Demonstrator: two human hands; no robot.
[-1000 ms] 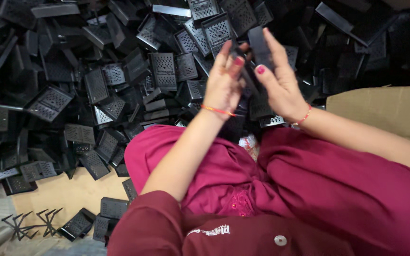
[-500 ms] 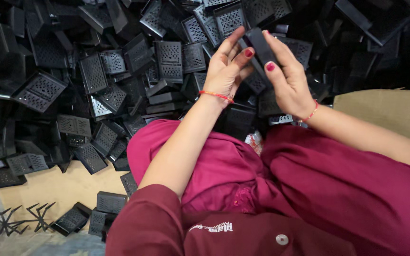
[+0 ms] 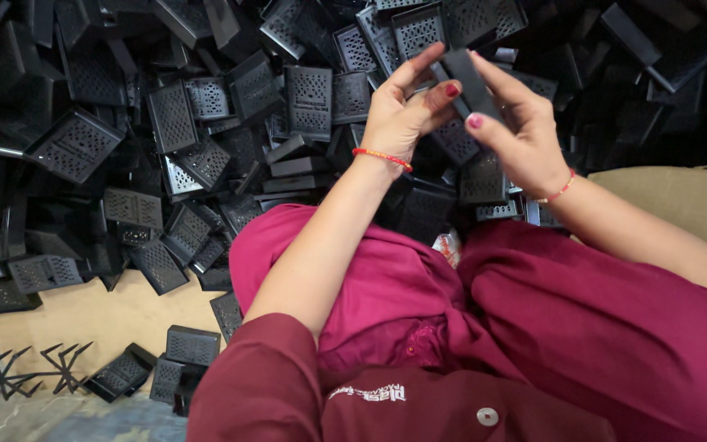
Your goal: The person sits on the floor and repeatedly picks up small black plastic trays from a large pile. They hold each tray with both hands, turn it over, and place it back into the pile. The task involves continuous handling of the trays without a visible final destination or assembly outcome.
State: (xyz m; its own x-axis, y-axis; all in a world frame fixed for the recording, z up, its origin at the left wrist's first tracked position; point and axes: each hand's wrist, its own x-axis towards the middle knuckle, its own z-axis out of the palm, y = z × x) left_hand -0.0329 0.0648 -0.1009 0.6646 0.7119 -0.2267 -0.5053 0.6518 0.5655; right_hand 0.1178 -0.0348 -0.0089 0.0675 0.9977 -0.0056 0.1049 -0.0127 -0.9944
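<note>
Head camera looks down at two bare hands that meet over a big heap of black plastic parts. The left hand (image 3: 398, 115) and the right hand (image 3: 517, 135) both hold one small black plastic piece (image 3: 470, 75) between them. The left hand has its fingers stretched upward along the left side of the piece, with the thumb bent toward it. The right hand pinches the piece from the right side, thumb below and forefinger along its upper edge. The piece is tilted and held in the air above the heap, near the upper middle of the view. I cannot tell if it is one part or two parts pressed together.

Each wrist carries a thin red thread bracelet (image 3: 381, 155). The nails are painted red. Both forearms come out from the dark red garment (image 3: 550, 327) of the person, which fills the lower right part of the view.

Around and behind the hands lies the heap of black perforated plastic covers (image 3: 206, 123), rectangular, with a grid of small holes, lying in all directions. Some loose covers rest at the lower left on a sheet of brown cardboard (image 3: 83, 315). Beside them are black branched plastic scraps (image 3: 30, 368). Another piece of cardboard (image 3: 681, 200) shows at the right.
</note>
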